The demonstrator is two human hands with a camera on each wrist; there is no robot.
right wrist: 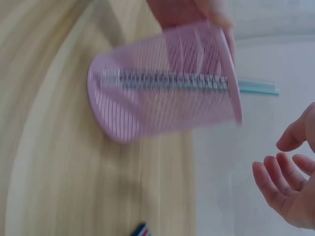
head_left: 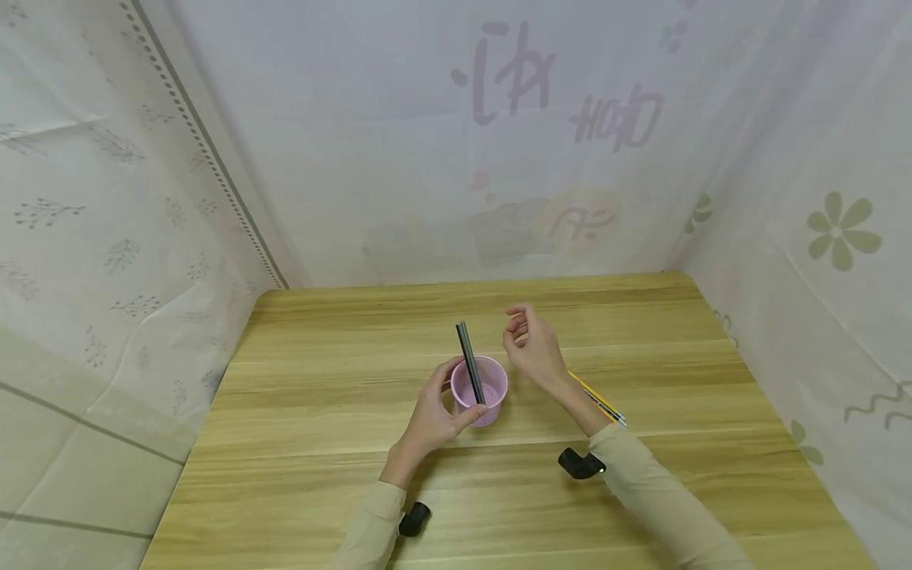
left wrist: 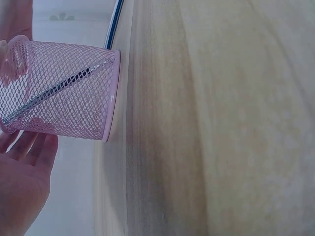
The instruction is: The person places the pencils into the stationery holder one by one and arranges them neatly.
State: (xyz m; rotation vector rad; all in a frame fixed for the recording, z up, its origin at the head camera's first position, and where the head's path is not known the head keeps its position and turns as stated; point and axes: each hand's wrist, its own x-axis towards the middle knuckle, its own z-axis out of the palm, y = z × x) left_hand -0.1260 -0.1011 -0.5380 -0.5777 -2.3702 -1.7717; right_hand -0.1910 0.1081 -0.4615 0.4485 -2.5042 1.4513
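From here, the left hand (head_left: 432,413) grips the pink cup (head_left: 496,374), dark pencils (head_left: 467,354) leaning inside; at its two o'clock, the right hand (head_left: 533,348) hangs loosely curled, empty. Filling seems underway; next calls for fetching the loose pencils (head_left: 603,404) toward three o'clock.

The cup (left wrist: 74,104) is pink, the table (head_left: 299,412) wood-grained.

Pale cloth (head_left: 342,174) hangs on 3 sides of a wood-grain table (head_left: 285,475). Beyond the far edge it bears faint pink lettering (head_left: 481,79); beyond the left edge, grey sprigs (head_left: 135,305); beyond the right edge, a green flower (head_left: 842,231). A dark stripe (head_left: 209,145) runs down near the table's far left corner. Light is soft.
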